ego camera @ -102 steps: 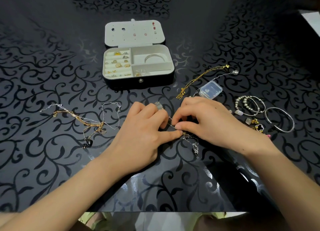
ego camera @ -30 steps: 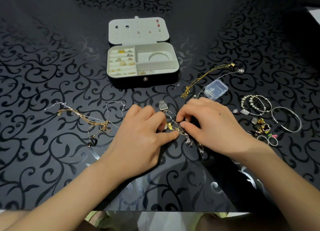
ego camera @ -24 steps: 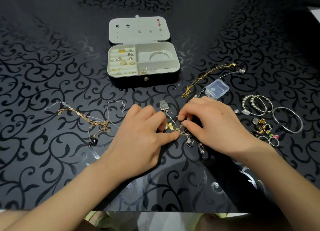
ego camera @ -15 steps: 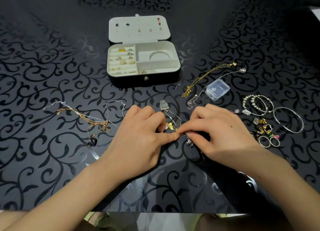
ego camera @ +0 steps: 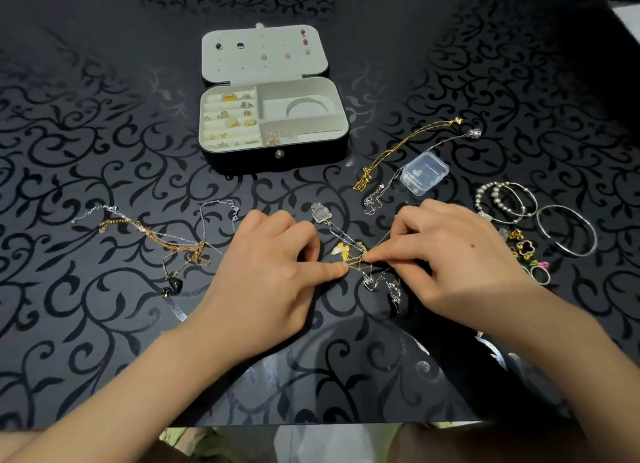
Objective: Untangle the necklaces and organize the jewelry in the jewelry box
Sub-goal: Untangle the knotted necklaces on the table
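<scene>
Gold and silver chains make up the tangled necklaces [ego camera: 360,260], which lie on the table [ego camera: 104,133] between the two hands, near its front edge.

Left hand [ego camera: 273,272]: fingers curled in, thumb extended to the right, its tip pinning a gold strand at the knot. Whether a fingertip meets the strand from the other side cannot be told.

Right hand [ego camera: 460,265]: forefinger and thumb closed together on the same gold strand, just beside the left thumb tip.

A yellow butterfly pendant [ego camera: 339,249] lies just behind the knot. A pale grey pendant [ego camera: 319,213] lies further back on a silver chain.

The jewelry box [ego camera: 277,157] stands open well behind the hands, its lid [ego camera: 263,67] laid back with studs pinned in it. A boxed bangle [ego camera: 308,104] lies in the rear right compartment.

Surface: glossy black, with a scroll pattern.
- Left: a second tangle [ego camera: 173,244] with a black pendant [ego camera: 172,287].
- Right rear: a gold chain [ego camera: 401,150] and a clear plastic case [ego camera: 424,173].
- Far right: beaded bracelets [ego camera: 502,201], an open silver bangle [ego camera: 568,230], a flower charm [ego camera: 524,247] and rings [ego camera: 540,275].

Visibility:
- The right palm covers part of the silver links.
- The left fingertips are folded out of sight.
- Both forearms are cut off at the lower frame edge.
- The small pieces in the box's ring rolls cannot be told apart.
- The far end of the table fades into darkness.
</scene>
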{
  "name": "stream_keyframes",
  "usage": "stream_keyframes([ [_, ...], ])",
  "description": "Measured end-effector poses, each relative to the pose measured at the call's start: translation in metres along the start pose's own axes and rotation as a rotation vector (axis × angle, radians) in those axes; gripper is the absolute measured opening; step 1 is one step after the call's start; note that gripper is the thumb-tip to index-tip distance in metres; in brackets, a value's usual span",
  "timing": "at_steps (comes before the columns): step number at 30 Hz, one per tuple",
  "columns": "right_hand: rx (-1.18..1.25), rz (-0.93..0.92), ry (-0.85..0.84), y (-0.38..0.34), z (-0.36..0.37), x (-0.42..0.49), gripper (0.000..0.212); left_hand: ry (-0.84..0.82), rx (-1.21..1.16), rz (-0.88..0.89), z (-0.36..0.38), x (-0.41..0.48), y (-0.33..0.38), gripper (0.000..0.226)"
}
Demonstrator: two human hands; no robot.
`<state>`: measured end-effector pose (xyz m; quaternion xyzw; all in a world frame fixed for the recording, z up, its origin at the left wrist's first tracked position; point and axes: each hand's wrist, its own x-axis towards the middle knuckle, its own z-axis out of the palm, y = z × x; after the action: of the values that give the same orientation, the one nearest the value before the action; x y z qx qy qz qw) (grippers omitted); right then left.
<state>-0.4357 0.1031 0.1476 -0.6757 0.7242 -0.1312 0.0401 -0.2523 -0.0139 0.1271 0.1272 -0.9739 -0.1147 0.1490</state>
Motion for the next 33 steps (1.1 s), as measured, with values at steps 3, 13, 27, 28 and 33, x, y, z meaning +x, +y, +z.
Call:
stream_keyframes([
  [3,-0.008,-0.004,0.008,-0.001,0.0,0.001,0.029,0.009,-0.015,-0.003,0.0,0.0,0.001,0.036],
  [13,0.008,-0.004,0.049,-0.003,0.003,0.003,0.021,0.01,-0.057,0.045,0.002,0.0,0.005,0.033],
  [27,0.056,-0.005,0.079,-0.013,0.008,0.02,0.026,0.184,-0.198,-0.206,-0.005,0.003,0.007,0.022],
  [28,0.053,-0.013,0.07,-0.013,0.009,0.02,0.026,0.185,-0.194,-0.211,-0.004,0.005,0.007,0.021],
  [33,0.009,-0.017,0.027,-0.01,0.01,0.02,0.009,0.173,-0.177,-0.191,0.0,0.006,0.009,0.019],
])
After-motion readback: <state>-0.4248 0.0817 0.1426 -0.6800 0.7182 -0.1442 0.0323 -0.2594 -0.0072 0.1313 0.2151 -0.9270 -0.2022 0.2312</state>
